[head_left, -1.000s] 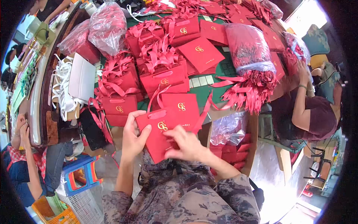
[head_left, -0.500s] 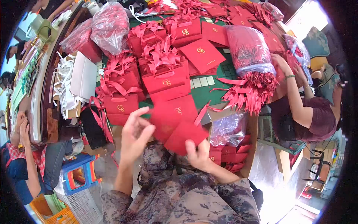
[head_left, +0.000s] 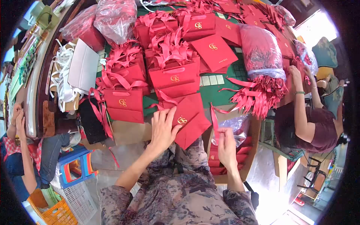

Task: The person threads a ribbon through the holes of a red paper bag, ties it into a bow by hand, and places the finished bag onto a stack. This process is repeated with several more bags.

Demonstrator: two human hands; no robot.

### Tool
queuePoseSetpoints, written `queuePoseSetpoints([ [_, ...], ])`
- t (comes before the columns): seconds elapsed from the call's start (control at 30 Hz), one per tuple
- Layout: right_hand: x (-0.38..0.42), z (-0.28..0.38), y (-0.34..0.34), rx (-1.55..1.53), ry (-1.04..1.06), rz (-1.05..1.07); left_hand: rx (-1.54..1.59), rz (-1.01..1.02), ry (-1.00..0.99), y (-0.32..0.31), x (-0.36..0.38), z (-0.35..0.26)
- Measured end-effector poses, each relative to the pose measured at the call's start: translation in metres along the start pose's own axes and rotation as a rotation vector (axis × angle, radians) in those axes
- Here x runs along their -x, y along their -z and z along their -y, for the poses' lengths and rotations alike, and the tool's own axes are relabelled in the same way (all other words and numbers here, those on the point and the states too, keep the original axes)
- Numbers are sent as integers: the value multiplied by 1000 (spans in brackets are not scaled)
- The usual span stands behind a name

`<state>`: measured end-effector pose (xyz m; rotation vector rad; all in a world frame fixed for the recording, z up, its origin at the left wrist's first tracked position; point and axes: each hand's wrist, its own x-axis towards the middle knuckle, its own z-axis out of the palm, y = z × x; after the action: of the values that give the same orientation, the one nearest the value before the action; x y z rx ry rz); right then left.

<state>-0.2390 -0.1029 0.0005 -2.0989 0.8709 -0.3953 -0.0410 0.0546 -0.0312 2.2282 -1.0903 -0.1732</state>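
Note:
A red paper gift bag [head_left: 193, 120] with a gold logo lies tilted at the table's near edge, its lower part folded. My left hand [head_left: 163, 129] grips the bag's left side, thumb on its face and fingers along the edge. To the right of the bag, my right hand [head_left: 227, 146] is closed, pinching a red ribbon [head_left: 215, 120] that runs up towards the tabletop. Behind the bag stand rows of red bags with ribbon handles [head_left: 174, 77], and another bag [head_left: 123, 103] stands to their left.
A plastic-wrapped bundle of ribboned bags [head_left: 262, 52] lies at the right on the green mat [head_left: 213, 92]. Below the table edge sits a cardboard box [head_left: 253, 150] of red bags. White straps fill a box [head_left: 80, 67] at left. A co-worker [head_left: 311, 120] works at the right.
My left hand has come down onto the bag's left side. My right hand has left the bag's lower corner and moved right, now with a ribbon in it. The view has shifted slightly.

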Motion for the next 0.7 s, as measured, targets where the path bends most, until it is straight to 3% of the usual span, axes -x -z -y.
queuePoseSetpoints([
  [0.03, -5, 11, 3, 3, -5, 8, 28, -9, 6, 2, -3, -1],
  [0.13, -24, 33, -12, -58, 235, -64, 40, -27, 27, -2, -12, 2],
  [0.37, -57, 43, -72, -135, 217, -83, 98, -43, 54, -2, -21, -1],
  [0.7, -65, 44, -77, -149, 197, -63, 534, 47, 207, 2, -19, -5],
])
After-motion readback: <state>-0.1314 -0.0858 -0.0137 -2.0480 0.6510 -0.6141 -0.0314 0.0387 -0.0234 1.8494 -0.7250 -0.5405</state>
